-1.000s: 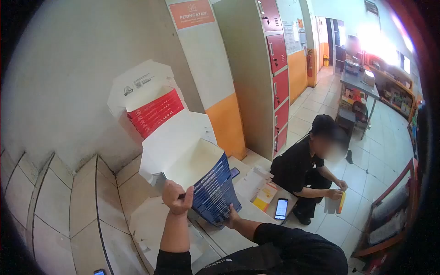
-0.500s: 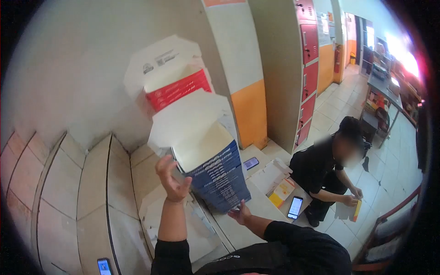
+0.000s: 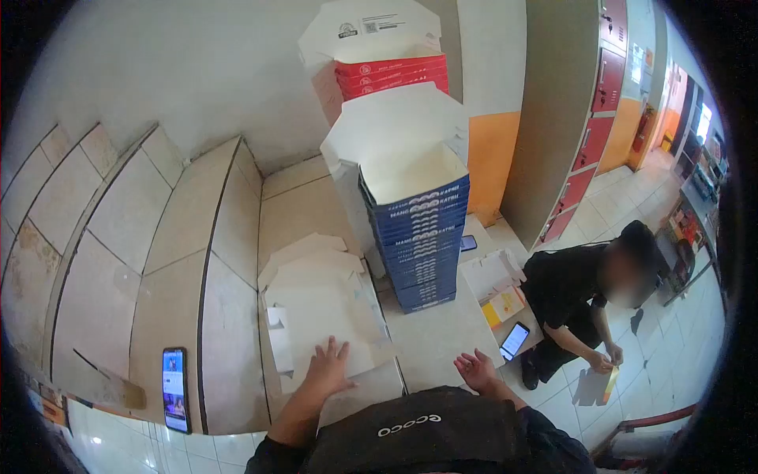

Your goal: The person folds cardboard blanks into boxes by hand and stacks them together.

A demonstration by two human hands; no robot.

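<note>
Now the blue box stack has been let go and is left upright on the tiled ledge, just in front of the red box stack. The flat white carton is apparently touched by the left hand, fingers spread, nothing gripped. Nothing is held in the half-open right hand. Placement is judged finished, 2 hands being freed.

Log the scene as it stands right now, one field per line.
Left hand: fingers spread, on or just above white cardboard
Right hand: open, holding nothing
Blue boxes: stacked, top lid open
Red boxes: stacked behind the blue ones, top lid open
Phones: three
Co-worker: crouched at right, holding yellow-edged card
</note>
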